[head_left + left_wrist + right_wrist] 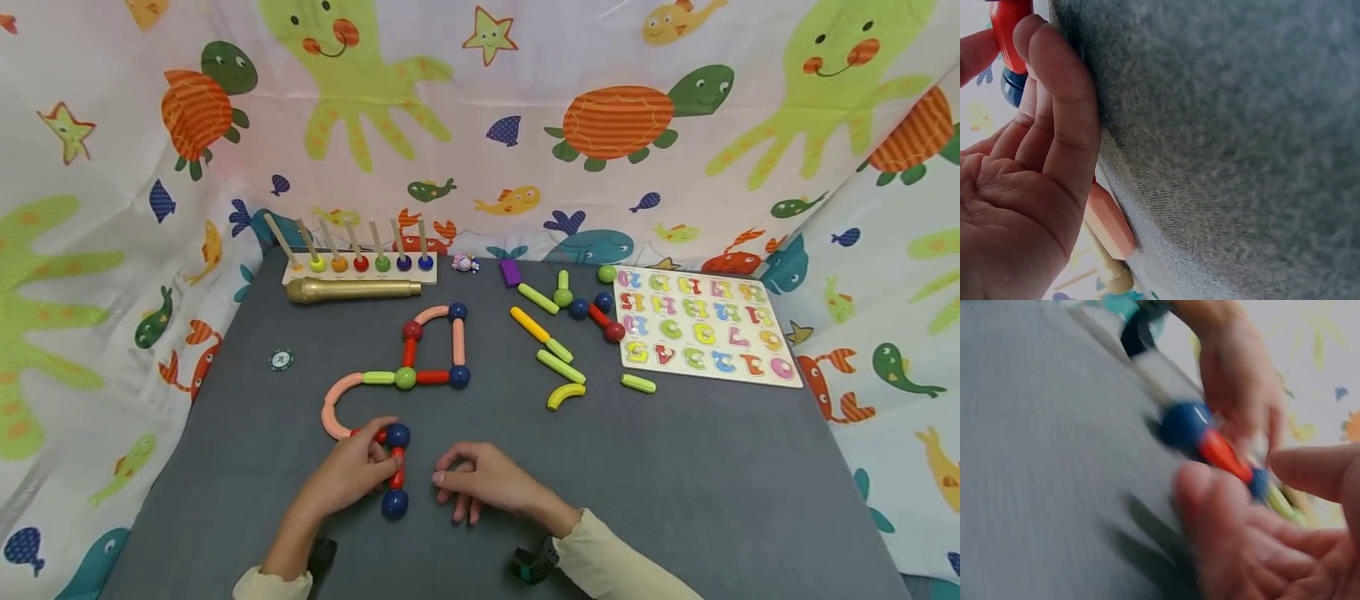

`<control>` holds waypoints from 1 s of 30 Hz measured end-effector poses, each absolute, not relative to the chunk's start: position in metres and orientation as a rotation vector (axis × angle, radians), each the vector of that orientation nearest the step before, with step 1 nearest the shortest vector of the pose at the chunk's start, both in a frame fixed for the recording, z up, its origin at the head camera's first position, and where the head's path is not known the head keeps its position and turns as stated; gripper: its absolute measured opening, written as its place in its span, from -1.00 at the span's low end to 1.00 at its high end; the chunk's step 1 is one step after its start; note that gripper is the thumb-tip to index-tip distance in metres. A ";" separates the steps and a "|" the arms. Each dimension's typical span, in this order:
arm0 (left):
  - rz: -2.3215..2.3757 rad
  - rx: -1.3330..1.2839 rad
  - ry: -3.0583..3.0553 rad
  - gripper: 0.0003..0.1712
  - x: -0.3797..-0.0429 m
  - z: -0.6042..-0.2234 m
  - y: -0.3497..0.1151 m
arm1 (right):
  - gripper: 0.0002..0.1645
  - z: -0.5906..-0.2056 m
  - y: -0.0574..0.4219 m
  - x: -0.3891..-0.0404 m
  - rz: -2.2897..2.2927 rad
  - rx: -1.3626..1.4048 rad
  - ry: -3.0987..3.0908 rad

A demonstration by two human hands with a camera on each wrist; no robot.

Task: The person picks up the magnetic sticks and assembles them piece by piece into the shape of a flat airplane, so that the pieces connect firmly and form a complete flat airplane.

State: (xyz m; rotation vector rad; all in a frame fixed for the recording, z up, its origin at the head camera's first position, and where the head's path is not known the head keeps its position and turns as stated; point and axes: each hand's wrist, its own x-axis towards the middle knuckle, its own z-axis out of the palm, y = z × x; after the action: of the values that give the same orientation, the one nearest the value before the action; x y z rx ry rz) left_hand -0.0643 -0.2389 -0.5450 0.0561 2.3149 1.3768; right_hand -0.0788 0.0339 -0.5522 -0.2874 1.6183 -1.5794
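Note:
My left hand pinches a short red magnetic rod between thumb and fingertips. This rod runs between a dark blue ball and a nearer blue ball. Beyond the fingers, the chain continues through a second red rod, partly hidden, into a curved pink piece, a light green rod and a green ball. From there a closed loop of red and pink rods with a red ball rises. To the right, my right hand hovers beside the nearer ball, fingers loosely curled, holding nothing.
Loose rods, such as a yellow one and a curved yellow piece, lie right of centre. A number board is at right. Behind stand a peg rack and a gold microphone. A poker chip lies left.

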 end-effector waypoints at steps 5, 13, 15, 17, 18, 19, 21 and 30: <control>1.454 -0.098 2.268 -0.29 -0.055 -0.541 -0.238 | -0.68 -0.542 0.088 -0.099 -1.574 -0.390 2.106; 1.435 -0.172 2.302 -0.62 -0.038 -0.543 -0.240 | -0.65 -0.549 0.170 -0.133 -0.966 -0.679 2.885; 1.393 -0.141 2.329 -0.72 -0.035 -0.543 -0.240 | -0.59 -0.541 0.177 -0.133 -0.759 -0.641 2.946; 1.359 -0.137 2.349 -0.79 -0.034 -0.543 -0.240 | -0.56 -0.542 0.183 -0.134 -0.649 -0.639 2.964; 1.352 -0.136 2.354 -0.80 -0.033 -0.543 -0.239 | -0.55 -0.542 0.184 -0.134 -0.620 -0.642 2.966; 1.350 -0.140 2.356 -0.80 -0.033 -0.542 -0.239 | -0.55 -0.543 0.185 -0.134 -0.596 -0.649 2.973; 1.357 -0.143 2.354 -0.79 -0.032 -0.542 -0.239 | -0.55 -0.545 0.184 -0.135 -0.568 -0.663 2.983; 1.349 -0.057 2.292 -0.77 -0.036 -0.544 -0.243 | -0.71 -0.553 0.179 -0.144 -0.482 -0.732 3.035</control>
State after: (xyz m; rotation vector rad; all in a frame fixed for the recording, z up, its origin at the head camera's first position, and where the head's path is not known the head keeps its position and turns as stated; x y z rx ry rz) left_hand -0.0364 -0.2425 -0.5445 -0.0570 2.2922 1.3492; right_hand -0.1439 0.1791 -0.5531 -0.7322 3.0353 -0.4817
